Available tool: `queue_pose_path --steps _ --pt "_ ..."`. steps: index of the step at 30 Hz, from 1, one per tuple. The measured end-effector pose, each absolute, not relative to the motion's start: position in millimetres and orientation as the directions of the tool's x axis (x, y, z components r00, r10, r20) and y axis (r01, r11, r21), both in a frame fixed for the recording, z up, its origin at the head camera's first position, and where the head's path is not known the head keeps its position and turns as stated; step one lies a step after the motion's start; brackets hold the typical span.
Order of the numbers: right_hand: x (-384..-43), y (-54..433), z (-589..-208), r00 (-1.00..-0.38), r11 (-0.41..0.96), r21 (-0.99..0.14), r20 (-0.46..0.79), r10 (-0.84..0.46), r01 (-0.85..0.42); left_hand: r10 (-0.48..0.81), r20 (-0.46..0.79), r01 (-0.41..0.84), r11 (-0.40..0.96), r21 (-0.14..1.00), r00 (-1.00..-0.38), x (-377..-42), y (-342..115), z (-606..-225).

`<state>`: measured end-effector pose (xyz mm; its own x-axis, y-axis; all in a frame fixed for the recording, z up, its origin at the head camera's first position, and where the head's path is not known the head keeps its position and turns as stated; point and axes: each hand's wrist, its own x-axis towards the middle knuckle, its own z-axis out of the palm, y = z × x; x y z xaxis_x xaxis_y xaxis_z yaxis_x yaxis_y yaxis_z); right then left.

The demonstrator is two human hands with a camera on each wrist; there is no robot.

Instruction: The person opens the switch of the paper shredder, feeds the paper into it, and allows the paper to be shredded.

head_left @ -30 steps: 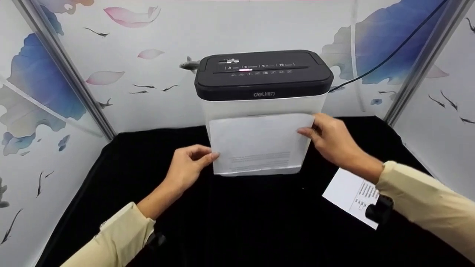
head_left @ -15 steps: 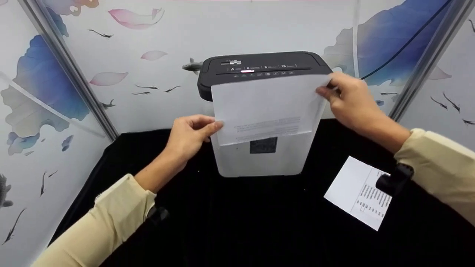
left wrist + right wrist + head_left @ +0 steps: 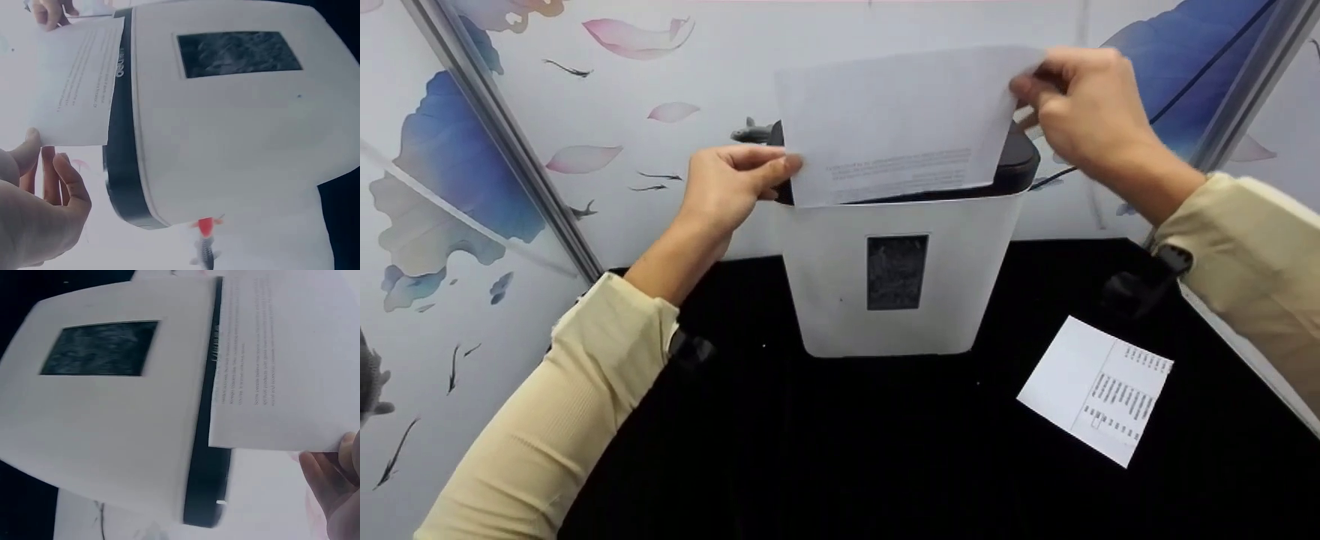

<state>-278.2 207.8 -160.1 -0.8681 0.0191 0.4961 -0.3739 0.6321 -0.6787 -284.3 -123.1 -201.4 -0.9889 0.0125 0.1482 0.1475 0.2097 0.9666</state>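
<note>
A white sheet of paper (image 3: 900,120) with some printed lines near its lower edge is held up in front of the dark top of a paper shredder (image 3: 840,285). My left hand (image 3: 727,184) pinches the sheet's left edge between thumb and fingers. At the upper right corner, my right hand (image 3: 1084,109) pinches it too. The sheet hides most of the shredder's black lid (image 3: 1020,161) and its slot in the head view. In the left wrist view the lower paper edge lies in front of the black lid (image 3: 124,185); whether they touch I cannot tell.
Another printed sheet (image 3: 1095,390) lies on the black cloth (image 3: 885,442) to the right of the shredder. A black cable (image 3: 1200,71) runs up behind the right hand. Patterned white panels (image 3: 660,217) with metal posts (image 3: 502,127) enclose the back and sides.
Both hands have raised the sheet from in front of the shredder's white bin to the height of its lid. The bin's dark window has come fully into view.
</note>
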Motion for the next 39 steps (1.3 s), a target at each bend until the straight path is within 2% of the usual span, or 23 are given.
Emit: queue_pose_path --steps 5,10,15,21,30,36,39 --pt "-287.8 203.5 -141.7 -0.856 0.506 -0.762 0.51 0.086 -0.404 -0.061 0.195 0.186 0.125 0.975 -0.979 -298.4 -109.9 -187.7" --pt "-297.9 202.7 -135.9 -0.846 0.483 -0.784 0.513 0.147 -0.391 -0.122 0.212 0.204 0.071 0.976 -0.97 -314.5 -95.2 -180.2" --pt "-307.2 197.5 -135.9 -0.856 0.497 -0.789 0.492 0.159 -0.361 -0.176 0.209 0.19 0.119 0.974 -0.962 -326.5 -93.8 -178.4" --pt "-316.0 192.3 -145.3 -0.836 0.592 -0.723 0.53 0.144 -0.357 -0.233 0.231 0.202 0.144 0.969 -0.945 -334.7 -92.5 -185.4" --pt "-318.3 197.7 -154.0 -0.843 0.604 -0.724 0.516 0.154 -0.333 -0.23 0.269 0.229 0.187 0.955 -0.935 -339.8 -87.6 -191.4" --pt "-319.7 195.0 -158.1 -0.869 0.605 -0.737 0.474 0.142 -0.303 -0.233 0.265 0.213 0.226 0.951 -0.936 -341.5 -91.2 -195.7" --pt "-321.0 192.9 -161.9 -0.884 0.631 -0.725 0.449 0.128 -0.277 -0.253 0.269 0.193 0.29 0.938 -0.929 -340.1 -92.1 -199.9"
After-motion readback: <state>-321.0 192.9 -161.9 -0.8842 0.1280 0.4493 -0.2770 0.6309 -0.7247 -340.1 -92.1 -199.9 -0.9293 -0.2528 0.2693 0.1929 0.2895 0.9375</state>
